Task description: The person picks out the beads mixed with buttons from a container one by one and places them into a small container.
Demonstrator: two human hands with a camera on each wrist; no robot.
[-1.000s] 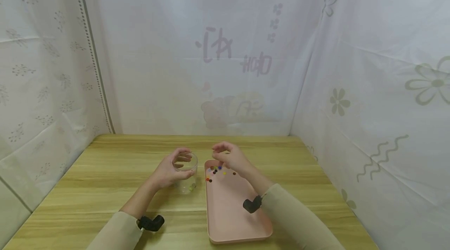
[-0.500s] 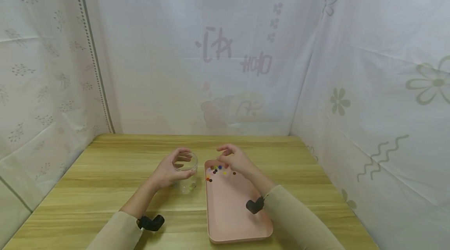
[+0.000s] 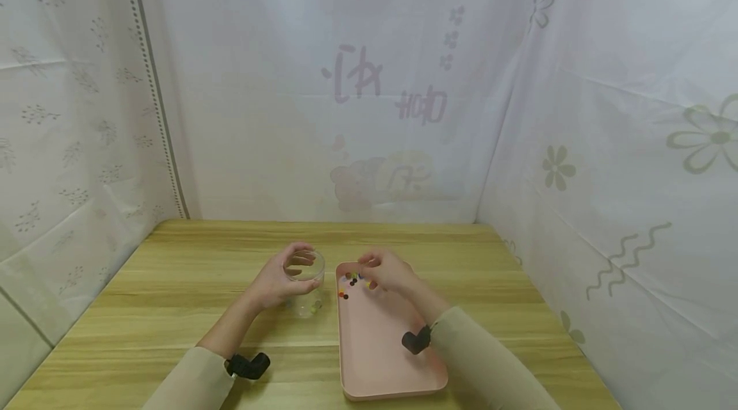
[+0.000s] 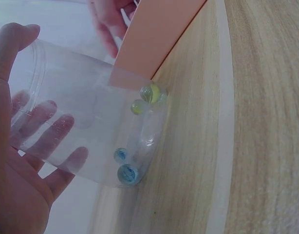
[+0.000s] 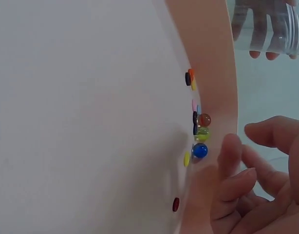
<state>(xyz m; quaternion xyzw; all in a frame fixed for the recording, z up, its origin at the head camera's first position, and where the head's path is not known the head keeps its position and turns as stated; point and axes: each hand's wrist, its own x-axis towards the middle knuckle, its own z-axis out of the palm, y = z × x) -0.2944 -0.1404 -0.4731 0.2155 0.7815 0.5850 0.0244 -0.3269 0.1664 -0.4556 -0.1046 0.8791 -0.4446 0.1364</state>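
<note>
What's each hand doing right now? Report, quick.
Left hand: holding the clear, cylindrical, plastic-looking jar.
Right hand: open, fingers loosely bent, nothing visibly held, over the pink, rectangular, shallow tray.

Pale printed curtains (image 3: 248, 77) on three sides, wood-grain table (image 3: 190, 282), soft light

Clear jar (image 3: 305, 302), one, mouth upward: the left hand (image 3: 275, 282) grips it near the rim; small greenish items show low inside. Pink tray (image 3: 383, 349), rectangular, round-cornered: lies just beside the jar. Small coloured pieces (image 3: 346, 296), black, orange, yellow, green and blue among them: lie at the tray's far end, where the right hand (image 3: 391, 272) reaches in, fingers bent. Beige sleeves (image 3: 490, 362), two; black wrist devices (image 3: 249, 366), two. Wood-grain table (image 3: 202, 295). Pale printed curtains (image 3: 271, 109) surround it.
</note>
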